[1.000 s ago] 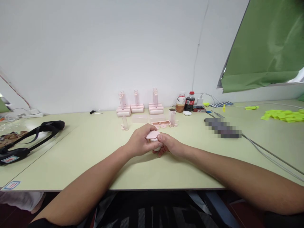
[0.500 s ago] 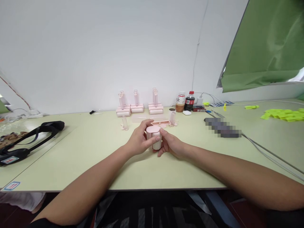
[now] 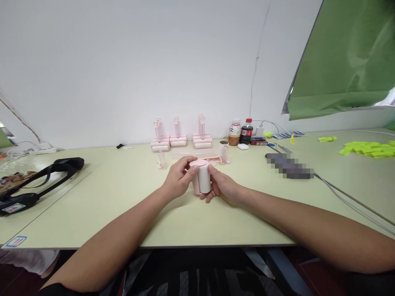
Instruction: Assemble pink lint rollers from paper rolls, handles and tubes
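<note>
Between both hands, just above or on the table in front of me, is a pink case with a white paper-like roll (image 3: 204,181) set against it, standing upright. My left hand (image 3: 179,177) grips its left side, with the thumb on the front near the top. Around the right side, my right hand (image 3: 222,187) has its thumb by the upper edge and its fingers curled under the bottom. Behind the hands lie an open pink shell piece (image 3: 212,158) and a clear pink tube (image 3: 224,153); another clear tube (image 3: 162,159) stands to the left.
Pink cases with white rolls (image 3: 203,142) and upright clear tubes line the wall. Two drink bottles (image 3: 246,131), a white box (image 3: 243,146) and cables are back right. A dark blurred item (image 3: 286,165) and yellow strips (image 3: 367,148) lie right; a black strapped object (image 3: 40,185) lies left.
The pink case with the white roll has turned in my hands, so more of the white roll faces me. My left thumb has moved up and back toward its top edge.
</note>
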### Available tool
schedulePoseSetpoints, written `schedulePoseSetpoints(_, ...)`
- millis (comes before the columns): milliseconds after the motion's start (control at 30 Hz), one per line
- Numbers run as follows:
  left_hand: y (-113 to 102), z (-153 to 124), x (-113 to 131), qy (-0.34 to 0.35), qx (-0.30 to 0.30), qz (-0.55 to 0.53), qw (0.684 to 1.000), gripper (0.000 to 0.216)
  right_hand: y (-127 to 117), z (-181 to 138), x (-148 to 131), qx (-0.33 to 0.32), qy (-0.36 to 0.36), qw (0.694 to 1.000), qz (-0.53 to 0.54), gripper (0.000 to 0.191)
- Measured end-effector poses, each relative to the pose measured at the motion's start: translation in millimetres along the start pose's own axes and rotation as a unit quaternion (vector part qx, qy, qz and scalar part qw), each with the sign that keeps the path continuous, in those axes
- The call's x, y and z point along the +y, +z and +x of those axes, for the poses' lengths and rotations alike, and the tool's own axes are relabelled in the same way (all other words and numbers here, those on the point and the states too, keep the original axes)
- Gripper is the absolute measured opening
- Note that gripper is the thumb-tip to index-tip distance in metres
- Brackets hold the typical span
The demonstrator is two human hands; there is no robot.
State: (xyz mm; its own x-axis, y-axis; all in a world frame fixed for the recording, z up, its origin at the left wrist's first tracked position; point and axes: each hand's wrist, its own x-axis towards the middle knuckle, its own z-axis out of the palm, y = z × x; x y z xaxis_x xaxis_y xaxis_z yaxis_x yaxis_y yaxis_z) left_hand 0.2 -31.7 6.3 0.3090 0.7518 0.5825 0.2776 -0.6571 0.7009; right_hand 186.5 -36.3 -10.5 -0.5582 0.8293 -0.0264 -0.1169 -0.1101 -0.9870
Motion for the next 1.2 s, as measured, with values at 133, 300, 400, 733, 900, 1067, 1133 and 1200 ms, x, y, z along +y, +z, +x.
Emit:
schedulePoseSetpoints(133, -1.3, 3.0, -1.2, -0.021, 0.025, -0.018, 0.999, 0.036, -1.2, 1.2, 2.0, 0.011, -0.017, 0.998, -0.056, 0.047)
schedulePoseSetpoints(300, -1.5, 5.1, -3.4, -0.030, 0.036, -0.036, 0.998, 0.035, 0.2, 0.7, 1.0, 0.038, -0.018, 0.993, -0.107, 0.046)
schedulePoseSetpoints(400, -2.4, 5.9, -5.3, -0.024, 0.068, -0.019, 0.997, 0.034, 0.9, 0.8, 0.0, 0.046, -0.019, 0.993, -0.106, 0.044)
schedulePoseSetpoints(733, -42.8, 25.7, -23.4, -0.022, 0.335, 0.074, 0.939, 0.021, -0.3, 2.3, 0.7, 0.063, -0.022, 0.992, -0.111, 0.040)
schedulePoseSetpoints(900, -73.0, 37.0, -41.5, -0.138, 0.374, 0.076, 0.914, 0.013, -0.3, 2.0, 2.3, 0.055, -0.030, 0.991, -0.118, 0.041)
schedulePoseSetpoints(1067, -99.0, 38.5, -52.0, -0.303, 0.311, 0.163, 0.886, 0.033, 0.1, 1.1, 3.0, 0.046, -0.034, 0.992, -0.116, 0.043)
schedulePoseSetpoints(1133, -105.8, 36.7, -55.5, -0.332, 0.275, 0.180, 0.884, 0.031, 0.2, 1.4, 2.9, 0.047, -0.033, 0.991, -0.117, 0.044)
schedulePoseSetpoints(1200, -109.2, 34.6, -58.8, -0.356, 0.223, 0.193, 0.887, 0.029, 0.2, 1.9, 2.8, 0.047, -0.032, 0.991, -0.118, 0.044)
